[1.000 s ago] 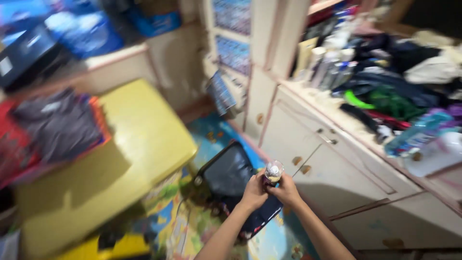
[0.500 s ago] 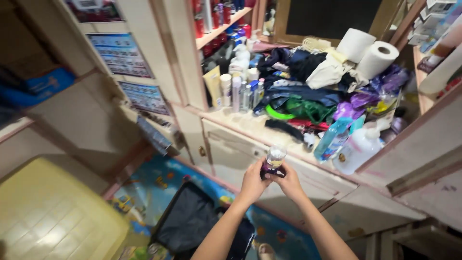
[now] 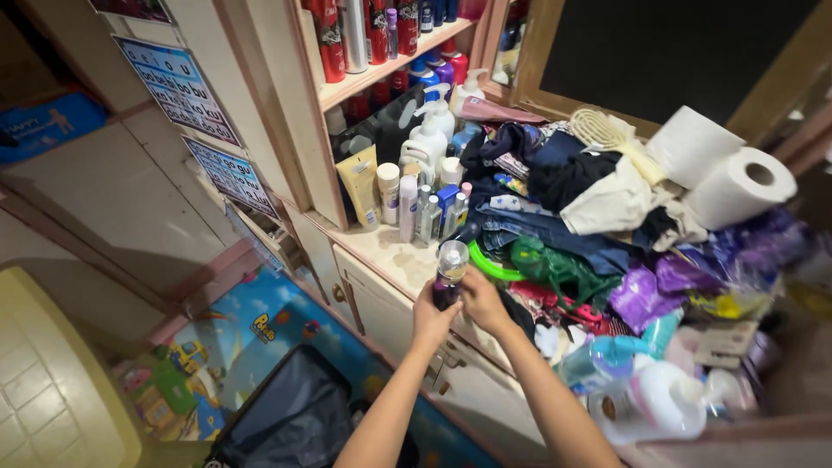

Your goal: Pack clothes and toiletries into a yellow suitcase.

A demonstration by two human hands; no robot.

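A cluttered cabinet surface (image 3: 394,251) was seen. Over its near edge, a small bottle (image 3: 449,274) was gripped between the left hand (image 3: 431,317) and right hand (image 3: 482,301). Placing seemed underway; a free gap before the upright bottles (image 3: 425,208) would be needed.

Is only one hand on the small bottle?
No: both the left hand and right hand grip the small dark bottle above the cluttered counter.

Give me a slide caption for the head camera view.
Both hands hold a small clear-capped bottle before a cluttered counter.
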